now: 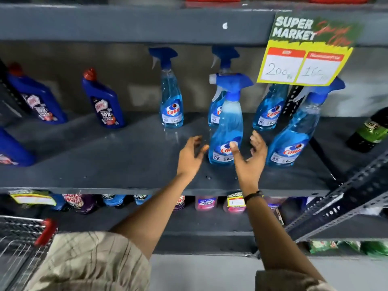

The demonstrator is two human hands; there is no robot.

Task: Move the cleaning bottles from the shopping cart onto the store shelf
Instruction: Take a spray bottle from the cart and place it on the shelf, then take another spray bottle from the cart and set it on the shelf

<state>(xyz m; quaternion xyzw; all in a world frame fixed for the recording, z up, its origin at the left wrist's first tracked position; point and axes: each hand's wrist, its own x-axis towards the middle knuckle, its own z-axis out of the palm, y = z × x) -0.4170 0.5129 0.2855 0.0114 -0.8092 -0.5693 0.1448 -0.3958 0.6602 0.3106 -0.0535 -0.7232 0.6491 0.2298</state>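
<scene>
A blue spray bottle (227, 127) stands upright near the front of the grey shelf (105, 164). My left hand (190, 156) is open just left of it, fingers apart, not touching. My right hand (251, 158) is open on its right side, the thumb tip in front of the label. Several more blue spray bottles stand on the shelf: one behind left (171, 101), one directly behind (216, 110), one behind right (267, 110) and one at the right (294, 135). The shopping cart (23, 244) with a red handle shows at the lower left.
Dark blue toilet-cleaner bottles (102, 101) (35, 97) stand at the shelf's left. A yellow price sign (304, 57) hangs from the shelf above. A dark green bottle (369, 131) stands at the far right. A lower shelf holds pouches (207, 203). A slotted metal upright (344, 202) slants at the right.
</scene>
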